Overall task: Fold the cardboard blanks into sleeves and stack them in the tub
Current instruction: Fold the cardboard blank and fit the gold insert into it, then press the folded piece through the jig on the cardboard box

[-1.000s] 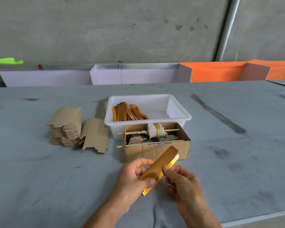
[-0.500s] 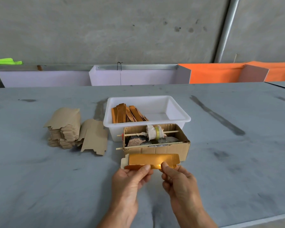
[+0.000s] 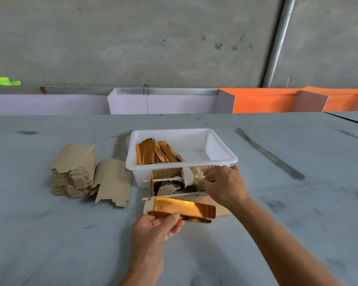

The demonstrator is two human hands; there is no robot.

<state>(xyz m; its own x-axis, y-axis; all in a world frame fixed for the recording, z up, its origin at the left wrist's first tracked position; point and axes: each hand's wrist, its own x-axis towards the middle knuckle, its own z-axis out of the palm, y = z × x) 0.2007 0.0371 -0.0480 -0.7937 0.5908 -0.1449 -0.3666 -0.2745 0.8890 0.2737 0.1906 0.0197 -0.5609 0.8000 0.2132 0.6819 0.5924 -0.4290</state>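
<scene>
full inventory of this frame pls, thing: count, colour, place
tub: 1, white, table centre
folded sleeves: several, gold, left part of the tub
cardboard box: 1, brown, in front of the tub
roll: 1, whitish with a yellow band, on a stick in the box
sticks: 2, pale wood, across the box
blank stack: 1, brown, left of the tub
loose blank: 1, brown, leaning on the stack
gold blank: 1, partly folded, held before the box
table: 1, grey
left hand: grip on the gold blank
right hand: at the roll; fingertips hidden
</scene>
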